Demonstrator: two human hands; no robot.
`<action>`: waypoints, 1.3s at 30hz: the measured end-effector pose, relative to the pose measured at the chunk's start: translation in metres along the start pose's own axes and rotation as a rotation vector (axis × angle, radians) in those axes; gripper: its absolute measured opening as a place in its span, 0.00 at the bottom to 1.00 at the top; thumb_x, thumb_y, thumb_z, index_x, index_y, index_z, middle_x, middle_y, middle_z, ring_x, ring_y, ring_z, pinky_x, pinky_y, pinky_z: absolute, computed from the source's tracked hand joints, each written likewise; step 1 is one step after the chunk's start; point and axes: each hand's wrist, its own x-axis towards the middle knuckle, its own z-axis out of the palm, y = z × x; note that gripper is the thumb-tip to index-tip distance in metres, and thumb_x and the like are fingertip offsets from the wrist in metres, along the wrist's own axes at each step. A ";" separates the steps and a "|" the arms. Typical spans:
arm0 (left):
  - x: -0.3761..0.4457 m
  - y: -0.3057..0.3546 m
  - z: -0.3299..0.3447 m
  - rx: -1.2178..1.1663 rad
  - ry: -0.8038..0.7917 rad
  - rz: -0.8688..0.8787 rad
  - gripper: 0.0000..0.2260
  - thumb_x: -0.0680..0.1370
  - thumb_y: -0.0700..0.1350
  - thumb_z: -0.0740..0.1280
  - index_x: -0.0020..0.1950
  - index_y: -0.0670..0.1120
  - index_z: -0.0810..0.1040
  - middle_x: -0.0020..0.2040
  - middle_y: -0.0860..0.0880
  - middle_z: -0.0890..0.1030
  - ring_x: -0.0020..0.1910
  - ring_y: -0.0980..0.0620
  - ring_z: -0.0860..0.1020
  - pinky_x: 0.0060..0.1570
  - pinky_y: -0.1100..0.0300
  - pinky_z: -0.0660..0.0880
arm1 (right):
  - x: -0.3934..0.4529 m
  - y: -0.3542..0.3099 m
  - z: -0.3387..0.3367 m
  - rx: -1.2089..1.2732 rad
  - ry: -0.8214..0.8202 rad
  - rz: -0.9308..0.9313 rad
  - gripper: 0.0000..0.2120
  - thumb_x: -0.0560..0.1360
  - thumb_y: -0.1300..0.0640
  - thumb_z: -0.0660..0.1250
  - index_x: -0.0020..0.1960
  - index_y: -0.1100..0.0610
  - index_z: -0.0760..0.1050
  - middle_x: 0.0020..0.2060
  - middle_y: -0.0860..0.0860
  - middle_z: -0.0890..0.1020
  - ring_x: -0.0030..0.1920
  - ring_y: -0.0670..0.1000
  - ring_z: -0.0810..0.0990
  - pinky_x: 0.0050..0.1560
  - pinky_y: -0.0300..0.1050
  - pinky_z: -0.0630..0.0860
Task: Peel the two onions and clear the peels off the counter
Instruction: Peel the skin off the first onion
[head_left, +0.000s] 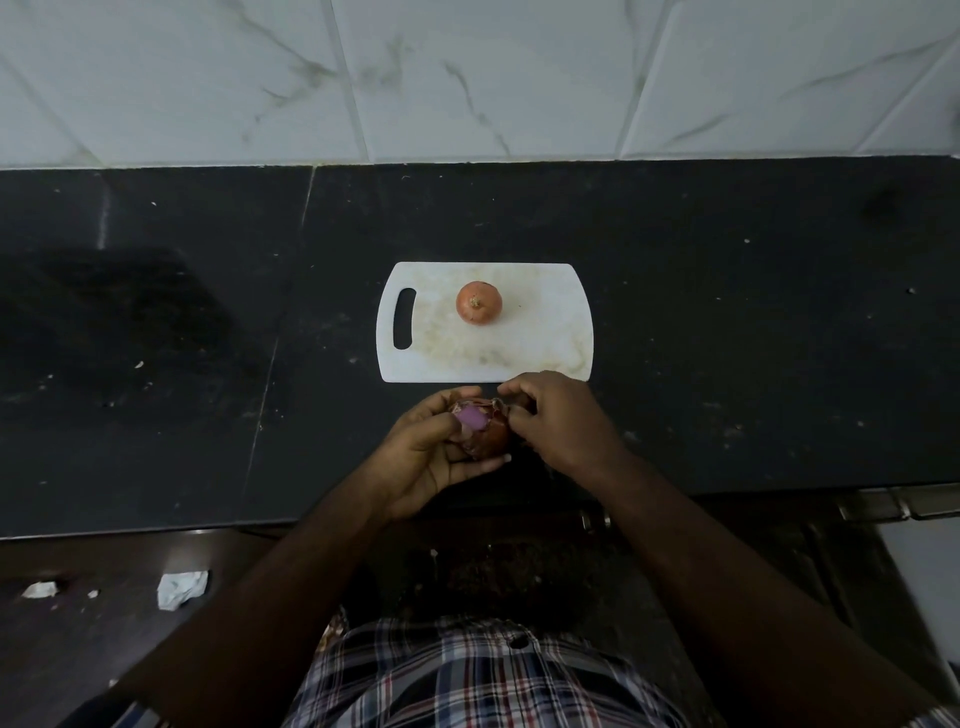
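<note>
No readable text
No words, labels, brands, numbers or signs can be read on anything in view

Left hand cups a half-peeled onion while right hand pinches its skin
</note>
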 end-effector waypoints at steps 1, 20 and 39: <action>0.000 0.000 0.000 0.003 -0.005 -0.010 0.24 0.69 0.34 0.65 0.65 0.43 0.76 0.63 0.38 0.79 0.55 0.37 0.83 0.51 0.43 0.83 | 0.001 0.000 0.001 -0.050 -0.006 -0.017 0.16 0.76 0.61 0.67 0.63 0.56 0.80 0.57 0.54 0.82 0.56 0.51 0.79 0.54 0.41 0.73; 0.002 0.015 0.007 0.107 0.091 0.040 0.18 0.75 0.46 0.71 0.63 0.44 0.76 0.54 0.41 0.83 0.45 0.42 0.83 0.33 0.60 0.77 | 0.005 -0.013 0.005 0.314 0.051 -0.042 0.11 0.76 0.67 0.68 0.54 0.55 0.83 0.43 0.43 0.84 0.38 0.38 0.82 0.41 0.35 0.77; 0.002 0.024 -0.017 0.006 -0.147 -0.090 0.32 0.69 0.50 0.80 0.68 0.41 0.74 0.59 0.39 0.81 0.52 0.42 0.82 0.37 0.61 0.80 | 0.010 0.001 -0.022 0.148 -0.081 0.067 0.18 0.76 0.52 0.73 0.65 0.50 0.80 0.58 0.44 0.82 0.51 0.39 0.82 0.46 0.29 0.73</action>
